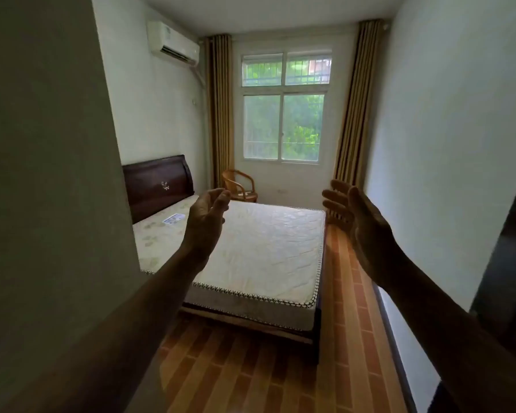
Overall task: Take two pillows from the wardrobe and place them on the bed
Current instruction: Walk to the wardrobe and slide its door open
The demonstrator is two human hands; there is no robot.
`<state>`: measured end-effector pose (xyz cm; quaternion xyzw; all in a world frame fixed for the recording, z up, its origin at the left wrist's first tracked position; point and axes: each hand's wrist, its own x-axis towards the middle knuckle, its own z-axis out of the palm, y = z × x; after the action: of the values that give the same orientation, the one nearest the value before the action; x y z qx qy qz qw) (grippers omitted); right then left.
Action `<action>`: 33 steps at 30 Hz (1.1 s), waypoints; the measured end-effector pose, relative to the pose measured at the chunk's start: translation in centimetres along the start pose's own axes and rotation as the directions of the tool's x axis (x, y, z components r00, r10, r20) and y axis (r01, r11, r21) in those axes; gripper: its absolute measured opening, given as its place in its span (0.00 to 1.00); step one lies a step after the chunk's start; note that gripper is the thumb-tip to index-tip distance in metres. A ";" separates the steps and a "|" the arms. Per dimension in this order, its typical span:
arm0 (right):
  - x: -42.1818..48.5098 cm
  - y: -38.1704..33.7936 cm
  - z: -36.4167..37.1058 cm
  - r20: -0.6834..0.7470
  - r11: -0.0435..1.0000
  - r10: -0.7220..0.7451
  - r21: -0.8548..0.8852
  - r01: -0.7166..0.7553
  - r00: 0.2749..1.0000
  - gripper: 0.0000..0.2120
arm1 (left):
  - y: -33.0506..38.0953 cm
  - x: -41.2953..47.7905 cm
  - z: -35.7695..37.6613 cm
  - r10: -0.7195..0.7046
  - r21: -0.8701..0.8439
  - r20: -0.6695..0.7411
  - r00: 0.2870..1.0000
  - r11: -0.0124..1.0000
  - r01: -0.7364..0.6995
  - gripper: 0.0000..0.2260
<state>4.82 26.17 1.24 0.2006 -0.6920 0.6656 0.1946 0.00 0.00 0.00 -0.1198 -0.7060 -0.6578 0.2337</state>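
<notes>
The bed [259, 248] stands ahead against the left wall, with a bare quilted white mattress and a dark wooden headboard [158, 186]. No pillow lies on the part I can see, and no wardrobe is clearly in view. Both my arms are stretched forward at chest height. My left hand [206, 216] hangs in front of the mattress with fingers loosely curved, holding nothing. My right hand [355, 216] is raised over the floor at the bed's right side, fingers spread, palm facing left, holding nothing.
A wall corner [72, 174] fills the left and hides the near part of the bed. A wicker chair [240, 186] sits under the window [283, 114] between tan curtains. A strip of wooden floor [349, 293] runs right of the bed. A dark panel edge [507, 248] shows at far right.
</notes>
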 end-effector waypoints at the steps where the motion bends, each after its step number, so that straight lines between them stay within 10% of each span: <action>1: 0.9 0.4 -0.4 -0.012 1.000 0.004 0.018 -0.004 1.000 0.26 | -0.2 0.6 0.7 -0.015 -0.002 -0.010 1.000 1.000 0.015 0.20; 33: 41.9 26.0 9.9 0.030 0.975 0.134 0.175 -0.137 0.991 0.29 | -23.6 40.3 -0.8 0.017 0.083 -0.078 0.997 0.997 -0.010 0.23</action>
<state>-44.50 16.39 1.42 0.1754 -0.6442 0.7341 0.1240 -45.85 -8.83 -0.95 -0.0887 -0.7218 -0.6309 0.2705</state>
